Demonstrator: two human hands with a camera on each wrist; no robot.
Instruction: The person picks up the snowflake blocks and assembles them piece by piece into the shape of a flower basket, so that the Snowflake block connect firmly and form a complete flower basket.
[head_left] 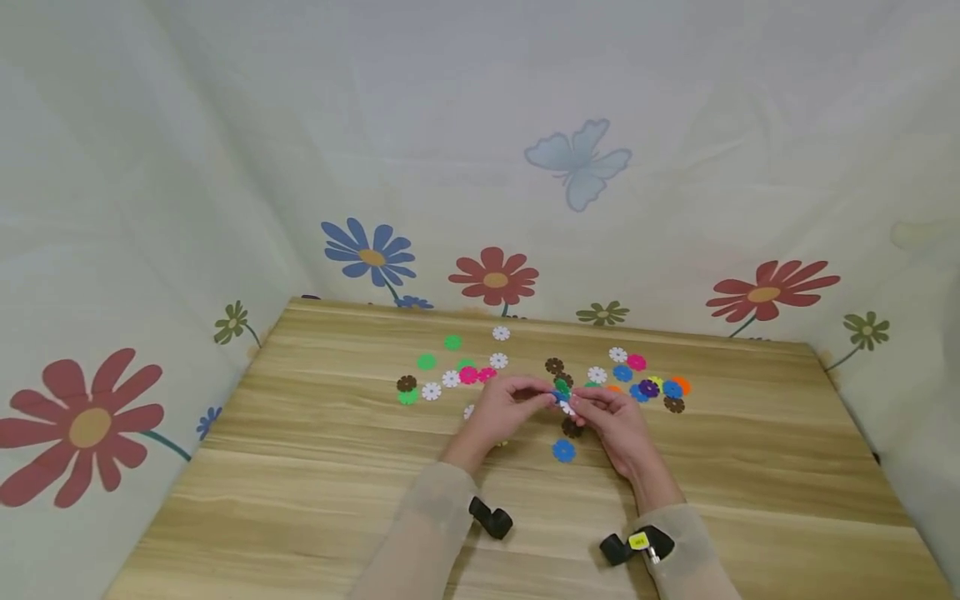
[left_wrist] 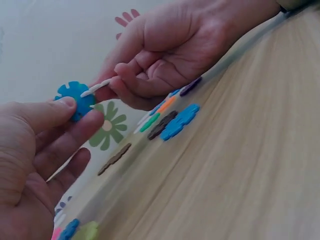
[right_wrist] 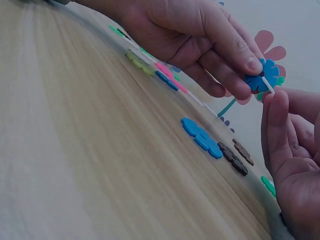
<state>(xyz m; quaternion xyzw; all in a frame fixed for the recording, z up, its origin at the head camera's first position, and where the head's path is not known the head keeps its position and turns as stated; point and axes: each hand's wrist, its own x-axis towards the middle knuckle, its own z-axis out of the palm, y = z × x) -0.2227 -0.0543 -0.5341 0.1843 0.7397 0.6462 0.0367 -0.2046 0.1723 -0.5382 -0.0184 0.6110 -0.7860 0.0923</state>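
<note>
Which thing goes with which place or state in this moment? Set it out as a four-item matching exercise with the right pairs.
Things
1. Left hand
2. Right hand
3. Purple disc
4. Butterfly print

Places or states
A. On the backdrop
B. Pinching a white disc
C. Pinching a blue disc
D. Grouped with others on the table

Pairs: 1-C, 2-B, 3-D, 4-A

Beige sleeves (head_left: 422, 533), black cameras (head_left: 495, 522) (one yellow-tagged)
</note>
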